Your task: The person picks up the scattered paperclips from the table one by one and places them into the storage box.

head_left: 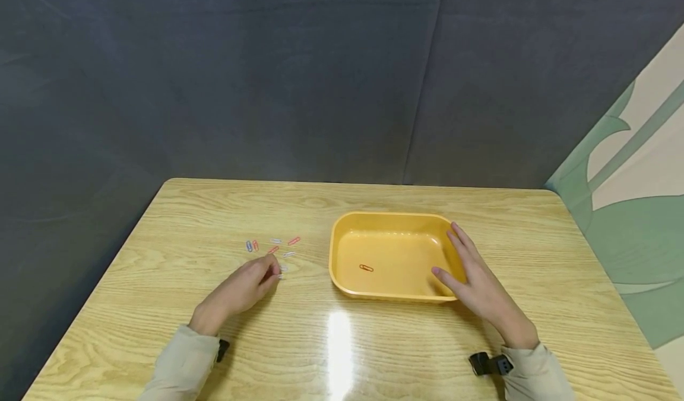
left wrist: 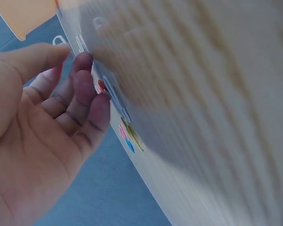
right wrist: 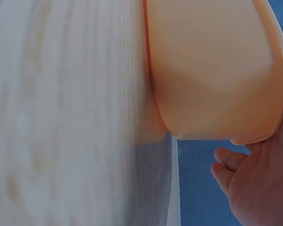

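The left hand (head_left: pixel 238 289) pinches a white paper clip (left wrist: pixel 60 40) low over the table (head_left: pixel 278 347), near scattered clips (head_left: pixel 294 241); then comes a yellow tray (head_left: pixel 403 252) with one red clip (head_left: pixel 366 268) inside, the right hand (head_left: pixel 478 282) spread wide at its right rim.

Pale wood-grain surface (head_left: pixel 304 327), rounded at both far corners. Beyond its far and left edges, dark blue-grey cloth (head_left: pixel 320 80) with a slanting seam (head_left: pixel 421 92). Past the right edge, a cream-and-green backdrop (head_left: pixel 636 211) of leaf-like shapes. Toward the near edge, a bright reflection (head_left: pixel 339 353).
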A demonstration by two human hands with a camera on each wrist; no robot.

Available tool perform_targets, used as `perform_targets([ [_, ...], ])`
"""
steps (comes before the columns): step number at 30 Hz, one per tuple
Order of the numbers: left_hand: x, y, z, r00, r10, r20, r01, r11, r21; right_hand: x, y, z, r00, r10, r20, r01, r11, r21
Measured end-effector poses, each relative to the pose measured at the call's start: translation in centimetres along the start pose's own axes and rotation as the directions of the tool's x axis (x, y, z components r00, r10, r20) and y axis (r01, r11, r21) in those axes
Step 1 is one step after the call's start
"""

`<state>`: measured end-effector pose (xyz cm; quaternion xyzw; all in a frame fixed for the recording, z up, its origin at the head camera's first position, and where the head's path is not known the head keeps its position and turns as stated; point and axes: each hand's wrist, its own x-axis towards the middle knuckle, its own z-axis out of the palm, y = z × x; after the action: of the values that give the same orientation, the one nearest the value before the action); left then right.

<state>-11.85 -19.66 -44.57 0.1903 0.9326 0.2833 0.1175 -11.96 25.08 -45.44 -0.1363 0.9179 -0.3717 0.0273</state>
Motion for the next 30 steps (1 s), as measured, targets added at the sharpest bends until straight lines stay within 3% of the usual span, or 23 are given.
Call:
perform_targets([
  [8,0.5,-0.1,0.0,0.993,0.071,-0.090,-0.069,0.997,0.022,-0.1,-0.2,0.0,1.000,0.008,-0.001,-0.008,1.000,-0.008],
  [18,0.6,0.6,-0.1,0.990,0.067,-0.126,-0.066,0.998,0.013,-0.1,-0.3,-0.1,1.000,0.006,0.005,-0.006,1.000,-0.008],
  [24,0.6,1.1,0.1,0.978,0.082,-0.192,-0.086,0.996,-0.010,-0.1,-0.3,-0.1,1.000,0.003,0.007,-0.003,1.000,0.000],
  [30,0.9,1.2,0.2,0.960,0.138,-0.242,-0.140,0.990,0.006,-0.1,-0.3,-0.1,1.000,0.006,0.005,-0.006,1.000,-0.002],
])
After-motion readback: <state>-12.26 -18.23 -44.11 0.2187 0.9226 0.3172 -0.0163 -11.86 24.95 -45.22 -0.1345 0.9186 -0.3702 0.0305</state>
